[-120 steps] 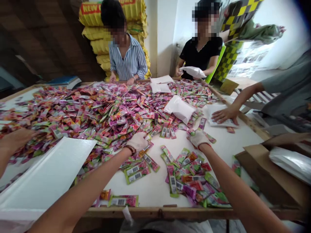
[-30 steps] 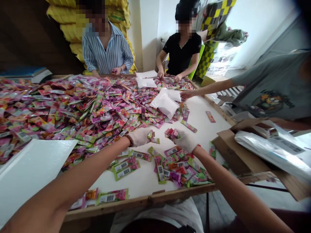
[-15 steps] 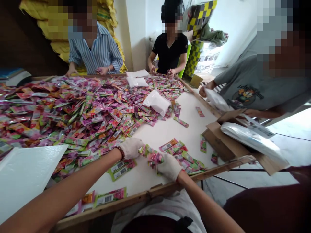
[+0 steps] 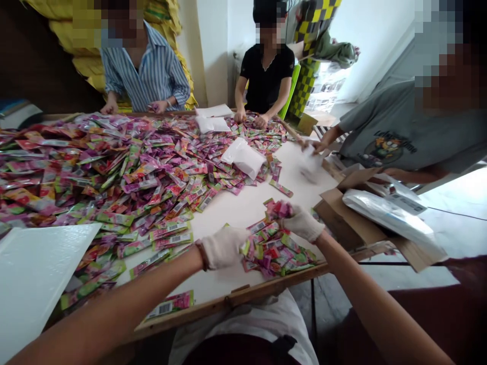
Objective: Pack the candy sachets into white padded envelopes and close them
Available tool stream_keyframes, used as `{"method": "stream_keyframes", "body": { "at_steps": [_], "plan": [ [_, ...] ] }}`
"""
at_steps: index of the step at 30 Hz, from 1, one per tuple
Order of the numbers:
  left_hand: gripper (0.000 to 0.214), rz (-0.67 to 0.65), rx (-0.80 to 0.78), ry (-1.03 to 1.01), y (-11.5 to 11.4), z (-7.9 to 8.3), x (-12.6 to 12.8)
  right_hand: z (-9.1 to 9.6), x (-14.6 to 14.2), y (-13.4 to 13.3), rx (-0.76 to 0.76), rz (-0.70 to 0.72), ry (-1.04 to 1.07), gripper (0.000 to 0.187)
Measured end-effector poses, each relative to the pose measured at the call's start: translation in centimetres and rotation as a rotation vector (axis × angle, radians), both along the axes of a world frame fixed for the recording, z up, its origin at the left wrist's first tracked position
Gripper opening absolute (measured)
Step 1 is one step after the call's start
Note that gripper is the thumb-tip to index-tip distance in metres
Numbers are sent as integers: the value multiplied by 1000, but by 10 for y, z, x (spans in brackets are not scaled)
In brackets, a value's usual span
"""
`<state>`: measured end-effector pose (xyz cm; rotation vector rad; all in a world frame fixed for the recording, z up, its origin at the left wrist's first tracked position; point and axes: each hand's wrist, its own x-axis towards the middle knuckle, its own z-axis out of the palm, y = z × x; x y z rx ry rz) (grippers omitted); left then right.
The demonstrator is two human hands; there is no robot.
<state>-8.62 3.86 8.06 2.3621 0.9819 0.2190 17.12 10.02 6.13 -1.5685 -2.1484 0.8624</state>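
Observation:
My right hand (image 4: 303,223), in a white knit glove, is closed on a few pink and green sachets (image 4: 277,209) above the front right of the table. My left hand (image 4: 225,248), gloved the same way, is smeared by motion at the left edge of a small heap of sachets (image 4: 289,253). A green sachet (image 4: 245,248) shows at its fingertips; whether it is gripped is unclear. Left of that hand, several sachets (image 4: 173,234) lie side by side, and a large mound of sachets (image 4: 152,167) covers the far left.
White packages (image 4: 249,161) rest on the mound. A white padded sheet (image 4: 41,268) lies at front left. A cardboard box (image 4: 340,218) with plastic bags stands at right. A wooden rim (image 4: 224,304) edges the table (image 4: 224,205). Three co-workers stand around; one's hand (image 4: 310,147) moves something blurred and white.
My right hand has moved right and away from me with its sachets. My left hand has shifted right and slightly nearer me. The right co-worker's hand has moved a white item over the table.

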Motion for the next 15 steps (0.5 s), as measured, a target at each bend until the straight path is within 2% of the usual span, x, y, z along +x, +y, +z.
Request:
{"method": "stream_keyframes", "body": {
  "at_steps": [4,6,7,10,13,15],
  "plan": [
    [15,-75,275,288,-23,-32,37,-6,-6,20,76,284,-388,33],
    [16,-77,317,324,-27,-44,42,-11,-7,20,123,429,-547,33],
    [15,-69,315,309,-28,-48,40,-13,-6,19,143,455,-582,33],
    [11,-13,276,175,-21,-45,22,-22,7,17,89,307,-480,40],
    [16,94,308,84,-3,-25,-3,-26,21,24,0,145,-246,47],
    [22,141,341,107,11,-12,-14,-25,22,31,24,122,-121,43]
  ]
}}
